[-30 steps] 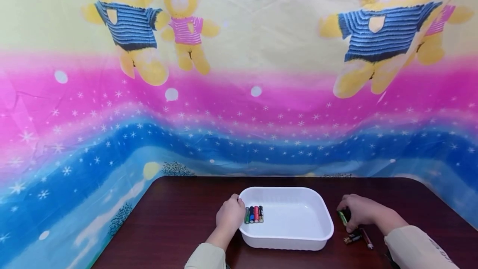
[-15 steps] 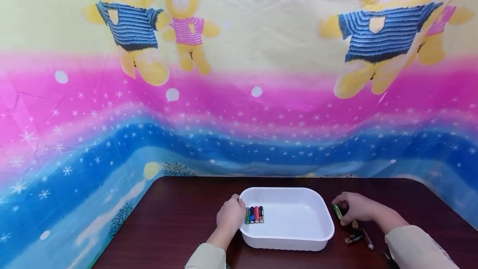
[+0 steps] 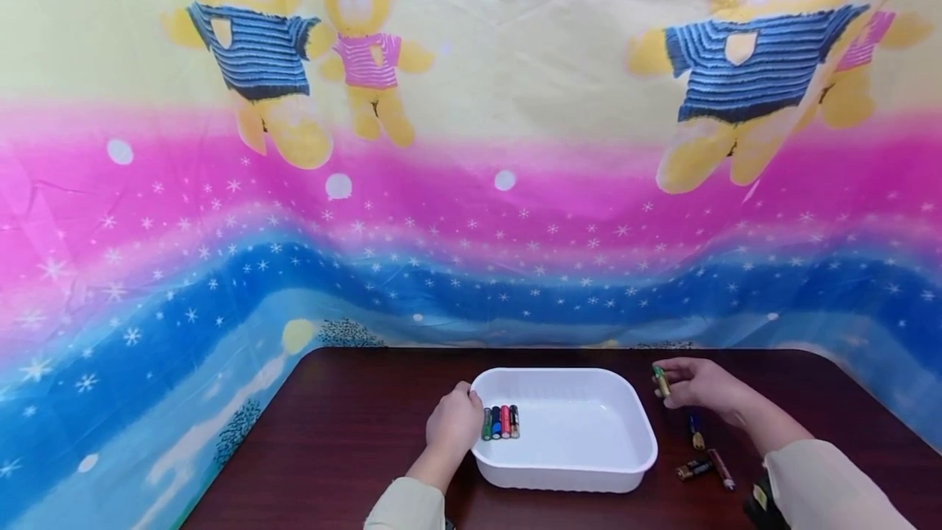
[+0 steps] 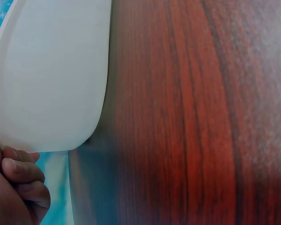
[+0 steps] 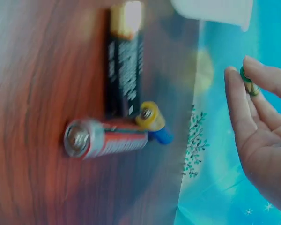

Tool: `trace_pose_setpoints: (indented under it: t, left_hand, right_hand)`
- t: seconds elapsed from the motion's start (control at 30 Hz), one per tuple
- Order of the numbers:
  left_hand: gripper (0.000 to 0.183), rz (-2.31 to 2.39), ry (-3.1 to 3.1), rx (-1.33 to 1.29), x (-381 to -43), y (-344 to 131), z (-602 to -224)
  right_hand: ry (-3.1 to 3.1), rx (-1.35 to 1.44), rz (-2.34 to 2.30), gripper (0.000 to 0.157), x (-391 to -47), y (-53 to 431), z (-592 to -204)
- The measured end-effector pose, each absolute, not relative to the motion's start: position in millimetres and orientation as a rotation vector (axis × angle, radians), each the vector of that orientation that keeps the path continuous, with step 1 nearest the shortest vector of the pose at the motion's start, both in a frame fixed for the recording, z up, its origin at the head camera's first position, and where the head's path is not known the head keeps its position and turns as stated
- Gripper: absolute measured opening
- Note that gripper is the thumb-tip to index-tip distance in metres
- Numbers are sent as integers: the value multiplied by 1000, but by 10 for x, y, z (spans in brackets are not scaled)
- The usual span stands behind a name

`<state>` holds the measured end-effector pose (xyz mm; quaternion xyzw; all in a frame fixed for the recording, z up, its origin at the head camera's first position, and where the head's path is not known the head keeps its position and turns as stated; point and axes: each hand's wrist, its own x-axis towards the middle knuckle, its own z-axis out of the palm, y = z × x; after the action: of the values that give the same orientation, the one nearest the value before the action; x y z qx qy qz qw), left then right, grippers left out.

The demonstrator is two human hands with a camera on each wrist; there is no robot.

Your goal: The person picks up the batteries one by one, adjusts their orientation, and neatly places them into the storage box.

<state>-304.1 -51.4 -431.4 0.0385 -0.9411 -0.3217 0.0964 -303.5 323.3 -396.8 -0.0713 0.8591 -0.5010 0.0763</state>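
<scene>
My left hand point(image 3: 455, 425) grips the left rim of a white plastic tray point(image 3: 562, 479); in the left wrist view its curled fingers point(image 4: 25, 173) sit at the tray's end. Above the table, to the right of the tray, my right hand point(image 3: 708, 391) pinches a green and gold battery point(image 3: 661, 381) between thumb and fingertips. Below that hand lie a blue and yellow battery point(image 5: 152, 119), a red and silver battery point(image 5: 107, 137) and a black and gold battery point(image 5: 125, 65), close together on the table. Inside the tray, several batteries point(image 3: 504, 422) are lined up side by side along its left wall.
The dark wood table point(image 3: 353, 432) has rounded back corners. Behind it hangs a colourful cloth point(image 3: 471, 268) printed with bears and snowflakes, close to the table's back edge.
My right hand has lifted the green and gold battery off the table and moved it away from me, uncovering the blue and yellow one. The left hand and tray have stayed put.
</scene>
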Motion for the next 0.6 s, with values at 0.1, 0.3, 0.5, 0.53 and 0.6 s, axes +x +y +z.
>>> trace_pose_setpoints:
  t: [0.1,0.3,0.5,0.53,0.6]
  left_hand:
    - [32,-948,-2794,118,-3034,-510,-4308]
    - [31,-927,-2796,111,-3039,-510,-4302]
    - [31,-934,-2789,107,-3018,-511,-4288]
    - [31,-937,-2790,110,-3018,-511,-4289]
    - [31,-939,-2791,114,-3016,-511,-4285]
  right_hand:
    - [2526,-171,-1559,69,-3029,3227,-3935]
    - [2482,-165,-1603,69,-3042,3194,-3858]
    - [2451,-178,-1630,70,-3064,3137,-3775]
    - [2450,-191,-1623,70,-3069,3129,-3762]
    - [2443,-178,-1629,69,-3080,3107,-3732]
